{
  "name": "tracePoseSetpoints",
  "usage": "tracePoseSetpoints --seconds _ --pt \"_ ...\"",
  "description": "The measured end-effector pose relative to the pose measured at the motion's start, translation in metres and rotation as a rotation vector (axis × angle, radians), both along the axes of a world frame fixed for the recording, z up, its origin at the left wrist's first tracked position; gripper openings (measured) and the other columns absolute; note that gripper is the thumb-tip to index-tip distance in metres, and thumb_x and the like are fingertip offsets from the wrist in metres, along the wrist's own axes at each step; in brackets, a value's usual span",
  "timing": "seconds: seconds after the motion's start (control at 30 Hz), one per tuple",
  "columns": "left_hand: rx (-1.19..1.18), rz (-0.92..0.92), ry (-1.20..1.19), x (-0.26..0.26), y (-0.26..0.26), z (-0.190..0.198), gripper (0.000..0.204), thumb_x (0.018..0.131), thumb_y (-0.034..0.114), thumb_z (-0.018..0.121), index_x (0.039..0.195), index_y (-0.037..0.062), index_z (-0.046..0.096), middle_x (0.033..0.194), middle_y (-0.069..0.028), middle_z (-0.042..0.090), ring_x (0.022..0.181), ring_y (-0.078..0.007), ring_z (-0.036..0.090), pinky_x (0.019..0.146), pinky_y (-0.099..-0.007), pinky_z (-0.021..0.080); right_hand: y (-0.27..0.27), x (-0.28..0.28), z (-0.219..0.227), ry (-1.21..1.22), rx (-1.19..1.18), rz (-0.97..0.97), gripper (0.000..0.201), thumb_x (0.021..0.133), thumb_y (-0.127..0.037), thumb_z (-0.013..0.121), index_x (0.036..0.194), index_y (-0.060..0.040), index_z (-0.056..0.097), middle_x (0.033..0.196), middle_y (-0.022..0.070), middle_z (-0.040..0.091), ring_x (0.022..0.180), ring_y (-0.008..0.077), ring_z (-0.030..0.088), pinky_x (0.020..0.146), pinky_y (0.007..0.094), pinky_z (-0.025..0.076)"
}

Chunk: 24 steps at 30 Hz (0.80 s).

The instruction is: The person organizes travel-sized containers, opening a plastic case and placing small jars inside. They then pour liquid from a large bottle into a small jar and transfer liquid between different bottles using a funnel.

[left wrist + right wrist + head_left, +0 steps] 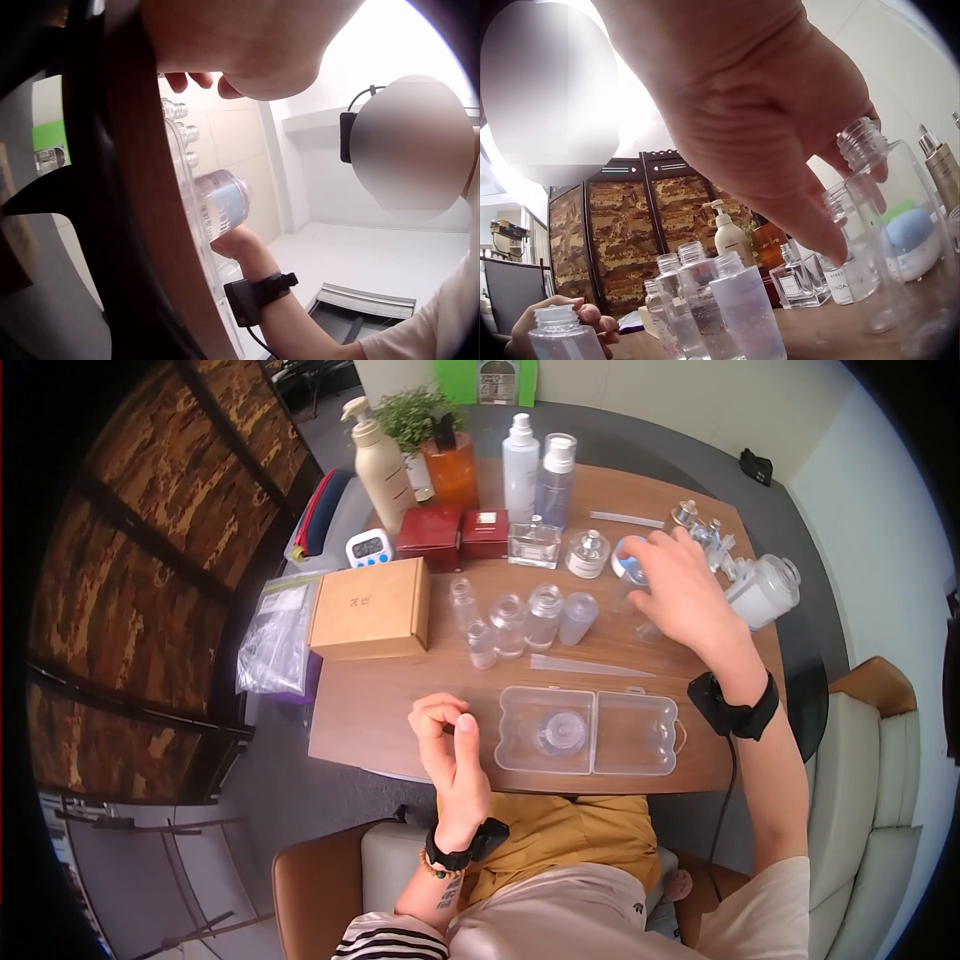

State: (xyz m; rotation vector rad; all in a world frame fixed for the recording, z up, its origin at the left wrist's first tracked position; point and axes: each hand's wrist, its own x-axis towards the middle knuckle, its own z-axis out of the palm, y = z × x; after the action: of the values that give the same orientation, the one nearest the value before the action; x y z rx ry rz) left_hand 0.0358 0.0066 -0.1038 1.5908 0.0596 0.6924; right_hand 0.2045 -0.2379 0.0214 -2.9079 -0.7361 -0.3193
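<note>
My right hand [680,585] reaches over the right part of the table, fingers and thumb spread and pointing down. In the right wrist view, its thumb and fingers are beside the threaded necks of clear bottles [861,146]; one smaller bottle [838,201] overlaps the gap between them. My left hand [452,745] hovers near the front edge with loosely curled fingers, holding nothing. To its right lies an unfolded clear plastic case [635,735] with a small round transparent piece [563,732] in its left half. Several uncapped clear bottles [508,625] are grouped mid-table beside a frosted one [578,618].
A cardboard box [370,605] and plastic bag [275,630] sit at left. Red boxes [430,535], perfume bottles [535,543], pump bottles [382,475] and a white timer [369,547] stand behind. A large clear jar [765,595] is at right; a clear strip [590,665] lies in the middle.
</note>
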Motion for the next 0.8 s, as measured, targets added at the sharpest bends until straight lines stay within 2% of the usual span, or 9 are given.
tracePoseSetpoints --seconds 0.13,0.23,0.27,0.43,0.5,0.53,0.73,0.8 --pt "0.031 -0.015 -0.017 0.002 0.002 -0.003 0.004 0.107 0.01 0.059 0.105 0.0069 0.055 0.116 -0.0057 0.052 0.099 -0.0132 0.044 0.092 -0.0282 0.038 0.003 0.002 0.003 0.086 0.004 -0.03 0.037 0.081 -0.005 0.079 0.117 -0.0049 0.07 0.107 0.0167 0.071 0.11 0.0392 0.062 0.101 0.0485 0.05" --pt "0.069 -0.008 -0.006 0.002 0.002 -0.001 0.005 0.106 0.01 0.06 0.105 0.0068 0.055 0.116 -0.0061 0.053 0.1 -0.0138 0.045 0.091 -0.028 0.038 0.003 0.003 0.003 0.107 0.016 -0.034 0.037 0.08 -0.005 0.08 0.115 -0.0046 0.069 0.108 0.017 0.071 0.111 0.0387 0.062 0.1 0.0485 0.05" --pt "0.012 -0.012 0.023 0.001 0.002 0.0 0.011 0.099 0.005 0.066 0.102 0.006 0.056 0.112 -0.0109 0.058 0.107 -0.0256 0.047 0.1 -0.0381 0.037 0.005 0.003 0.007 0.118 0.003 -0.043 0.038 0.079 -0.006 0.081 0.115 -0.0042 0.068 0.109 0.0172 0.07 0.111 0.0383 0.061 0.099 0.0482 0.05" --pt "0.102 -0.01 0.007 0.005 0.004 0.001 0.013 0.096 0.004 0.068 0.103 0.0061 0.056 0.112 -0.0115 0.059 0.106 -0.0274 0.046 0.099 -0.039 0.038 0.002 -0.002 0.011 0.03 0.035 -0.019 0.043 0.077 -0.007 0.082 0.117 -0.0043 0.068 0.11 0.0162 0.07 0.109 0.0373 0.061 0.099 0.0473 0.05" --pt "0.14 0.0 -0.001 0.005 0.004 0.002 0.015 0.096 0.003 0.068 0.104 0.0061 0.056 0.112 -0.0116 0.058 0.106 -0.0279 0.046 0.099 -0.0395 0.038 0.002 -0.01 0.017 0.015 0.032 -0.07 0.046 0.076 -0.005 0.082 0.119 -0.0055 0.066 0.115 0.0116 0.071 0.111 0.0317 0.063 0.102 0.0437 0.051" --pt "0.152 -0.009 -0.002 0.005 0.005 0.001 0.016 0.096 0.003 0.069 0.105 0.0062 0.056 0.112 -0.0117 0.058 0.106 -0.0282 0.046 0.099 -0.0398 0.038 0.002 -0.014 0.02 0.023 0.028 -0.07 0.046 0.076 -0.005 0.082 0.119 -0.0055 0.066 0.115 0.0116 0.071 0.111 0.0317 0.063 0.102 0.0437 0.051" --pt "0.097 -0.038 -0.014 0.003 0.004 0.001 0.021 0.091 0.0 0.069 0.106 0.0068 0.056 0.115 -0.012 0.057 0.108 -0.0286 0.045 0.099 -0.0396 0.038 0.005 -0.062 0.043 0.032 0.125 -0.039 0.048 0.075 0.0 0.081 0.119 -0.0041 0.066 0.114 0.0104 0.072 0.108 0.0303 0.064 0.101 0.0405 0.051" --pt "0.104 -0.052 -0.009 0.001 0.005 0.002 0.021 0.091 -0.001 0.069 0.106 0.0064 0.057 0.118 -0.0116 0.057 0.112 -0.0265 0.046 0.102 -0.0378 0.037 0.009 -0.084 0.053 -0.007 0.22 -0.037 0.05 0.074 0.0 0.082 0.12 -0.0046 0.066 0.116 0.0129 0.071 0.108 0.0304 0.067 0.093 0.0404 0.053"
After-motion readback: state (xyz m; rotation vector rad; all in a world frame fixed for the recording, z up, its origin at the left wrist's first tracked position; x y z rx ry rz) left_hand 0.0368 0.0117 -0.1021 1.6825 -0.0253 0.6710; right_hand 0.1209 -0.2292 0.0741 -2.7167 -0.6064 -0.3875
